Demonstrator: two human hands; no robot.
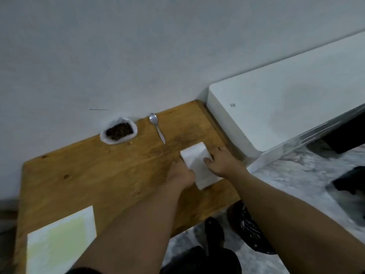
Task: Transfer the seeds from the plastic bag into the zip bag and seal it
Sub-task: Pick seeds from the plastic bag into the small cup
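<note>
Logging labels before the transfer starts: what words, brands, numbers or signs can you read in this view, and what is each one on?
No text is legible.
Small dark mark on the white box-shaped appliance: too small and blurred to read.
White flat zip bag under both hands: no print visible.
Clear plastic bag of dark seeds: no label visible.
White and pale green sheet on the wooden table: no print visible.

- Overall light: dim, even, cool grey cast; no source in view.
- Shadows: soft and faint; a slight dark patch under the hands on the desk.
- Glare: the sheet of paper at lower left is washed out to pale yellow-white; a small glint on the spoon.
- Sharpness: soft throughout; the seeds show as a dark grainy mass.
- Blur: marbled floor at right is smeared.
- Distortion: wide-angle bending; desk edges and the white cabinet splay toward the corners.
</note>
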